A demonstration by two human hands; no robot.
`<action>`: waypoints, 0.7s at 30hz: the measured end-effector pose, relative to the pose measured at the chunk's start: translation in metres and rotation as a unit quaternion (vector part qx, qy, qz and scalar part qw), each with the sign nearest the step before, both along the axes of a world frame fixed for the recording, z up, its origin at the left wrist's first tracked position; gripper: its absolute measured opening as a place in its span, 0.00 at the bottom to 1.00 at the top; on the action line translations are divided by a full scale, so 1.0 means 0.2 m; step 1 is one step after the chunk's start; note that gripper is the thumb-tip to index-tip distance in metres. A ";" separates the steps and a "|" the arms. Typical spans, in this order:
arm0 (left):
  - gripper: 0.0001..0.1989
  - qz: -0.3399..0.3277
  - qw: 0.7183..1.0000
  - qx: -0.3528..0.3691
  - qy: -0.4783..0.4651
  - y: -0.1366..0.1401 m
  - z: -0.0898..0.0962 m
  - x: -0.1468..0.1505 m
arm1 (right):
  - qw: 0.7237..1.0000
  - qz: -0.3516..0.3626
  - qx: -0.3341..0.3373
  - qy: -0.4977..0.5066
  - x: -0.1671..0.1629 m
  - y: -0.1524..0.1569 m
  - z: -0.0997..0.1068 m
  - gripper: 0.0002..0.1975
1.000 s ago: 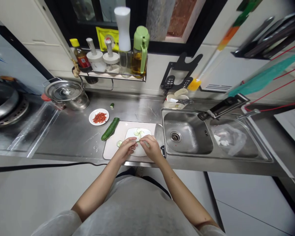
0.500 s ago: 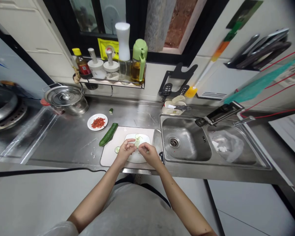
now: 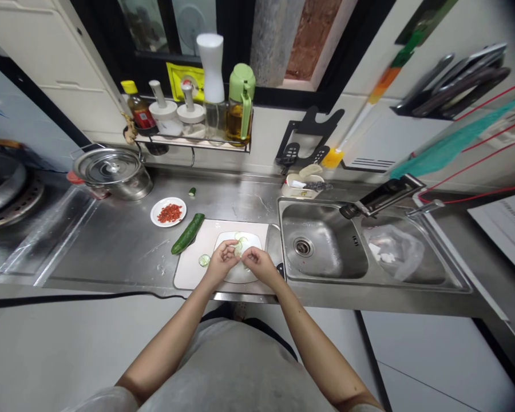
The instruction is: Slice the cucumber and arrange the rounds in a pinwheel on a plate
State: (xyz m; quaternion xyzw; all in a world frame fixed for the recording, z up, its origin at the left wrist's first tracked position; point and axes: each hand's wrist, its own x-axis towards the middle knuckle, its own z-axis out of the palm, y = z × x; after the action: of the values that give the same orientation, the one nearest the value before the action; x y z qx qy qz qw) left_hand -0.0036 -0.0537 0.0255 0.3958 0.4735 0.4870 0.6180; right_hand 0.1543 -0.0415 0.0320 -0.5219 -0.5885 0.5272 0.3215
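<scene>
Over a white plate (image 3: pixel 240 277), my left hand (image 3: pixel 222 262) and my right hand (image 3: pixel 260 264) meet with fingers pinched. Between their fingertips is a thin, pale cucumber slice (image 3: pixel 238 249), which both appear to grip. More cucumber slices (image 3: pixel 241 236) lie on the plate just beyond the fingers. The plate rests on a light cutting board (image 3: pixel 189 277). A short stack of cut cucumber (image 3: pixel 203 260) sits on the board left of my left hand. A long green cucumber (image 3: pixel 187 233) lies across the board's left edge. At the right edge is a knife (image 3: pixel 274 243), partly hidden by my right hand.
A small plate of chopped red pieces (image 3: pixel 169 213) and a cucumber end (image 3: pixel 191 191) are behind the board. Right of it is a double sink (image 3: pixel 326 240) with a tap (image 3: pixel 381 197). A lidded pot (image 3: pixel 114 171) stands back left. Above hangs a rack of condiments (image 3: pixel 193 140).
My hands stay together over the plate, and the fingers have shifted slightly, with the left fingers more curled in. The whole view has moved a little.
</scene>
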 end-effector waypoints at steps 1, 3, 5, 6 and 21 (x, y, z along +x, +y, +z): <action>0.24 -0.002 1.000 0.002 0.005 0.00 0.00 0.00 | 1.000 0.002 -0.001 0.002 0.00 0.00 -0.01 0.06; 0.24 -0.008 1.000 0.007 0.012 -0.01 0.00 0.01 | 1.000 0.004 -0.006 0.007 0.01 0.00 -0.02 0.05; 0.24 -0.013 1.000 0.013 0.014 -0.01 -0.01 0.01 | 1.000 0.005 -0.015 0.013 0.01 0.00 -0.03 0.04; 0.24 -0.014 1.000 0.015 0.015 -0.01 -0.01 0.01 | 1.000 0.005 -0.021 0.014 0.01 0.00 -0.03 0.04; 0.16 0.009 0.988 -0.032 0.151 0.13 -0.15 0.15 | 0.995 0.040 -0.008 -0.095 0.18 0.23 -0.14 0.04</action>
State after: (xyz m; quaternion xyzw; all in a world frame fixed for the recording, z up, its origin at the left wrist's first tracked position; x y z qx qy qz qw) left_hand 0.0273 -0.0272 -0.0040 0.4403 0.5802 0.4122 0.5474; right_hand 0.1909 0.0035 0.0047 -0.5483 -0.6326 0.4923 0.2384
